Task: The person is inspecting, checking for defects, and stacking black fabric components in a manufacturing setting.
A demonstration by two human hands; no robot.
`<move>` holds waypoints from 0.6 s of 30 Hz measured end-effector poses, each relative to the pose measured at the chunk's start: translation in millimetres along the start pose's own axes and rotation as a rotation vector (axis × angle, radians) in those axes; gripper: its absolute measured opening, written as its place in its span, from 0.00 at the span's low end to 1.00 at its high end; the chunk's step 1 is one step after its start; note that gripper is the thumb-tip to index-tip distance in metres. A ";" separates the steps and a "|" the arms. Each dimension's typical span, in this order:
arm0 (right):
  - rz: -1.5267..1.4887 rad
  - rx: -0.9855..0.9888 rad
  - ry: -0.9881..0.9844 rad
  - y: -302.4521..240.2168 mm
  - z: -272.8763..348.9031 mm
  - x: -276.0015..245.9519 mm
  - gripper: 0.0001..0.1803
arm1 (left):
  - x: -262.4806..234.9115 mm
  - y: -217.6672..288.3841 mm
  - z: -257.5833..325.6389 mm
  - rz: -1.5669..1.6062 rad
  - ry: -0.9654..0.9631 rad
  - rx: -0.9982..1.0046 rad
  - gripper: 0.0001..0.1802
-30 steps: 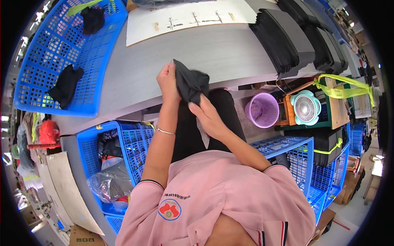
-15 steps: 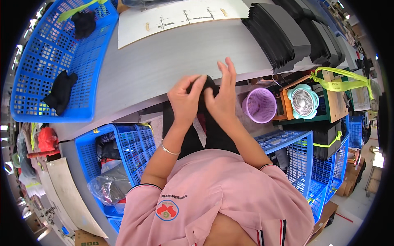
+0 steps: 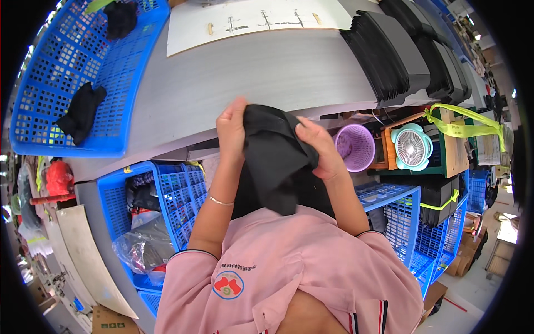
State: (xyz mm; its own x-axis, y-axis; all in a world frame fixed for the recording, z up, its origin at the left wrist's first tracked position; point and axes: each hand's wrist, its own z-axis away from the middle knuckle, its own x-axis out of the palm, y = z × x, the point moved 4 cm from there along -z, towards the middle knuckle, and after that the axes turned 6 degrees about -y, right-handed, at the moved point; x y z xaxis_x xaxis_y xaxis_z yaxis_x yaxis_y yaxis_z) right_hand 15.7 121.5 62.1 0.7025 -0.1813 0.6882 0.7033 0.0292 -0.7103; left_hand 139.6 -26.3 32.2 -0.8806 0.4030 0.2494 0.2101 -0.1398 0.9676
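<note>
Just off the near edge of the grey worktable [image 3: 267,72], the left hand [image 3: 232,127] and right hand [image 3: 317,146] are pinching a limp black fabric piece [image 3: 275,161] whose dangling lower end is risking slipping free.

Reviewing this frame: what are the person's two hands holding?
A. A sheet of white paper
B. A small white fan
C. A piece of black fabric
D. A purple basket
C: the left hand and right hand both grip a piece of black fabric in front of the grey table; the purple basket and fan sit untouched to the right.
</note>
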 end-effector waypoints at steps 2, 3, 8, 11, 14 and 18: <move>0.247 -0.030 0.138 -4.9 -8.6 -15.0 0.16 | 2.7 -19.0 14.5 0.513 -0.134 -0.438 0.16; 0.472 -0.047 0.281 -6.8 -11.9 -25.9 0.14 | 7.7 -24.8 25.5 0.603 -0.227 -0.577 0.16; 1.072 -0.413 0.229 18.4 -29.1 -28.9 0.09 | 31.8 -43.5 94.8 0.848 -0.635 -0.862 0.13; 0.994 -0.118 0.113 69.0 -31.5 -27.1 0.10 | 38.8 -41.3 110.0 0.608 -0.964 -0.652 0.14; 1.229 0.026 -0.118 115.8 -30.9 -28.5 0.11 | 53.6 -25.8 109.0 0.188 -1.150 -0.100 0.18; 1.014 -0.396 -0.551 147.5 -18.4 -31.7 0.18 | 92.3 -23.8 99.3 0.897 -0.832 -0.582 0.27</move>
State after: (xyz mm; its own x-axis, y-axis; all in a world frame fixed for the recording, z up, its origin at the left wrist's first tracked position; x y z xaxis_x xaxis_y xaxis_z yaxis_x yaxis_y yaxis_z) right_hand 95.1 113.4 -67.3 0.9334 0.1935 -0.3023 -0.2049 -0.4041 -0.8915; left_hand 95.5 104.1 36.0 0.0225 0.3660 0.9304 0.1804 -0.9168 0.3563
